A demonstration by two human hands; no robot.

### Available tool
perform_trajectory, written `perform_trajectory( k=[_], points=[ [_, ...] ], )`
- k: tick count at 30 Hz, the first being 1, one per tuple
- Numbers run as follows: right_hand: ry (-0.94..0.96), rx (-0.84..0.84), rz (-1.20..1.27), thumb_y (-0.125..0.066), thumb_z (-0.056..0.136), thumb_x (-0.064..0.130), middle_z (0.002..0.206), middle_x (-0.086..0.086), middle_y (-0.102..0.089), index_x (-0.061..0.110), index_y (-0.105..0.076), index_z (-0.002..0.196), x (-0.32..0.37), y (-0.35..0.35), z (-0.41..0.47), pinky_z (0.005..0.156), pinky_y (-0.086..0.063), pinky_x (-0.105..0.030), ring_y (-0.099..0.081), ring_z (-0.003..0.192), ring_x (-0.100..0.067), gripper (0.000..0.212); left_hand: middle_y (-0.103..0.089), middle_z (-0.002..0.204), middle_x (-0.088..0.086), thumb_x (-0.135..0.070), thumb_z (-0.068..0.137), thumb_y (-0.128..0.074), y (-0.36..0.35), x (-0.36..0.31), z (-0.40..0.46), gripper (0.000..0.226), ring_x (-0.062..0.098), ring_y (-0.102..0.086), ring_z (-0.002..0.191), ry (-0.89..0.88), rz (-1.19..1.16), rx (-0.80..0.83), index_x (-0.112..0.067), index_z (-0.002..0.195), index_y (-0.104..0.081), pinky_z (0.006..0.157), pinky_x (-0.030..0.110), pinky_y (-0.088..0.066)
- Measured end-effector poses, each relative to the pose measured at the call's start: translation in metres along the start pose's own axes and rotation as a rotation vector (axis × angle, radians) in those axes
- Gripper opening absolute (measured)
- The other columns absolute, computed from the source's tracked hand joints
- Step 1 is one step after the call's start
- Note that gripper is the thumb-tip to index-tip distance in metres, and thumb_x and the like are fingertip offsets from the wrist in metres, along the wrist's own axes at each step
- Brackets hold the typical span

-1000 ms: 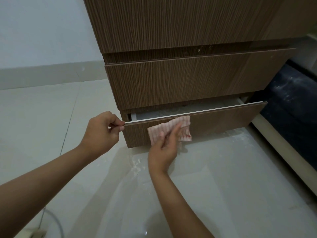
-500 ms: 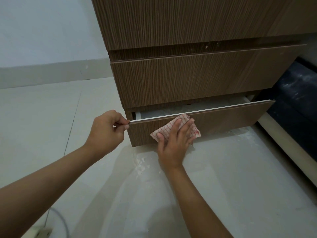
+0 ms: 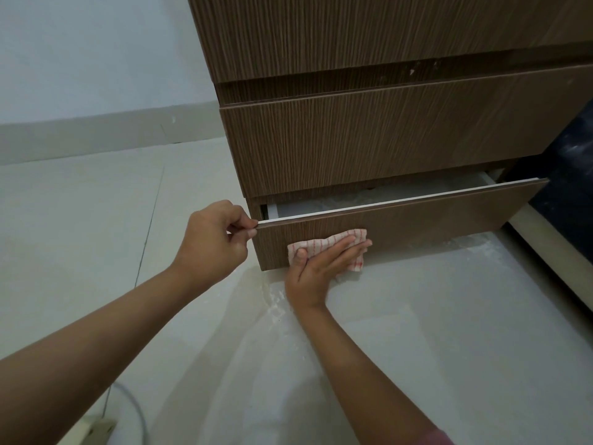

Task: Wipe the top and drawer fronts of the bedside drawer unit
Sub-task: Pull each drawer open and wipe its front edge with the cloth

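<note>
The brown wood-grain drawer unit (image 3: 369,136) fills the upper right of the head view. Its bottom drawer (image 3: 442,216) is pulled partly out, with a pale inside showing. My left hand (image 3: 213,242) pinches the top left corner of that drawer front between thumb and fingers. My right hand (image 3: 324,266) lies flat with straight fingers on a white cloth with red checks (image 3: 324,244), pressing it against the lower left part of the drawer front. The unit's top is out of view.
Glossy pale floor tiles (image 3: 417,316) spread below the unit, with dusty white smears near the drawer. A dark bed base (image 3: 564,187) with a cream edge stands at the right. A white cable and plug strip (image 3: 96,427) lie at the lower left. A pale wall is behind.
My right hand has turned flatter and slid the cloth lower and a little rightward across the bottom drawer front. My left hand keeps its pinch on the drawer corner.
</note>
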State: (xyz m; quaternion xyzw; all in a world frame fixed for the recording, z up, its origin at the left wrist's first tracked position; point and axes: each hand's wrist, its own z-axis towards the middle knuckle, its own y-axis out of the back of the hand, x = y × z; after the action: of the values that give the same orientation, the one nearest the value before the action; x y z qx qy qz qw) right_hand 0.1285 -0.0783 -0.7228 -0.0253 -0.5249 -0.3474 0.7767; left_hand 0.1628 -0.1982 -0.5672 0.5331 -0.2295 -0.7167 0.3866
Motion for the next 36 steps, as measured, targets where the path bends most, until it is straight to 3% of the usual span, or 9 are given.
perform_trajectory(
  k=[4, 12, 18, 23, 28, 33, 36],
  points=[
    [-0.069, -0.009, 0.065, -0.019, 0.096, 0.053, 0.149, -0.021, 0.024, 0.001, 0.015, 0.142, 0.009, -0.002, -0.002, 0.115, 0.01, -0.046, 0.022, 0.14, -0.04, 0.078, -0.062, 0.074, 0.003, 0.001, 0.075, -0.07, 0.001, -0.001, 0.0, 0.006, 0.004, -0.054, 0.067, 0.007, 0.009, 0.015, -0.005, 0.077, -0.07, 0.06, -0.001, -0.038],
    [-0.007, 0.004, 0.096, -0.018, 0.095, 0.055, 0.147, -0.009, 0.04, 0.009, 0.026, 0.143, 0.053, -0.017, -0.015, 0.113, 0.017, -0.046, 0.026, 0.139, -0.038, 0.079, -0.064, 0.075, 0.002, 0.002, 0.074, -0.07, 0.004, -0.002, 0.003, 0.008, 0.004, -0.056, 0.068, 0.032, -0.035, 0.043, -0.005, 0.075, -0.069, 0.061, -0.001, -0.038],
    [-0.013, 0.0, 0.057, -0.021, 0.095, 0.055, 0.149, -0.01, 0.036, 0.01, 0.025, 0.143, 0.034, -0.027, -0.031, 0.115, 0.01, -0.049, 0.022, 0.14, -0.038, 0.08, -0.065, 0.077, 0.002, 0.0, 0.074, -0.07, 0.005, -0.001, 0.006, 0.008, 0.004, -0.056, 0.068, 0.044, -0.032, 0.068, -0.008, 0.074, -0.069, 0.059, -0.001, -0.037],
    [-0.11, -0.014, 0.057, -0.021, 0.095, 0.053, 0.149, -0.029, 0.017, 0.003, 0.015, 0.144, 0.018, -0.023, -0.029, 0.116, 0.005, -0.051, 0.016, 0.141, -0.042, 0.079, -0.067, 0.078, 0.003, 0.001, 0.074, -0.071, 0.005, 0.001, 0.006, 0.009, 0.005, -0.058, 0.07, 0.041, -0.06, 0.061, -0.007, 0.074, -0.07, 0.062, 0.001, -0.04],
    [-0.164, -0.064, 0.115, -0.02, 0.097, 0.051, 0.148, -0.034, 0.017, -0.003, 0.011, 0.142, 0.017, -0.007, -0.008, 0.116, 0.005, -0.048, 0.017, 0.141, -0.039, 0.077, -0.066, 0.077, 0.004, 0.003, 0.073, -0.07, 0.003, 0.003, 0.005, 0.009, 0.005, -0.057, 0.069, 0.035, -0.071, 0.043, -0.006, 0.073, -0.069, 0.062, 0.0, -0.039],
    [-0.153, -0.092, 0.158, -0.022, 0.097, 0.051, 0.152, -0.027, 0.018, -0.001, 0.011, 0.144, 0.022, 0.018, 0.022, 0.116, 0.011, -0.033, 0.021, 0.142, -0.027, 0.078, -0.061, 0.072, 0.0, 0.006, 0.073, -0.069, -0.004, 0.004, -0.001, 0.01, 0.002, -0.056, 0.067, 0.025, -0.078, -0.041, -0.004, 0.075, -0.068, 0.064, 0.002, -0.042],
    [-0.183, -0.07, 0.197, -0.033, 0.097, 0.045, 0.155, -0.015, 0.019, 0.01, 0.011, 0.147, 0.023, 0.029, 0.035, 0.113, 0.011, -0.019, 0.023, 0.142, -0.017, 0.076, -0.061, 0.073, 0.0, 0.005, 0.074, -0.068, -0.006, 0.003, 0.001, 0.01, 0.002, -0.056, 0.067, 0.057, -0.076, -0.073, -0.005, 0.076, -0.068, 0.062, 0.001, -0.041]
  ],
)
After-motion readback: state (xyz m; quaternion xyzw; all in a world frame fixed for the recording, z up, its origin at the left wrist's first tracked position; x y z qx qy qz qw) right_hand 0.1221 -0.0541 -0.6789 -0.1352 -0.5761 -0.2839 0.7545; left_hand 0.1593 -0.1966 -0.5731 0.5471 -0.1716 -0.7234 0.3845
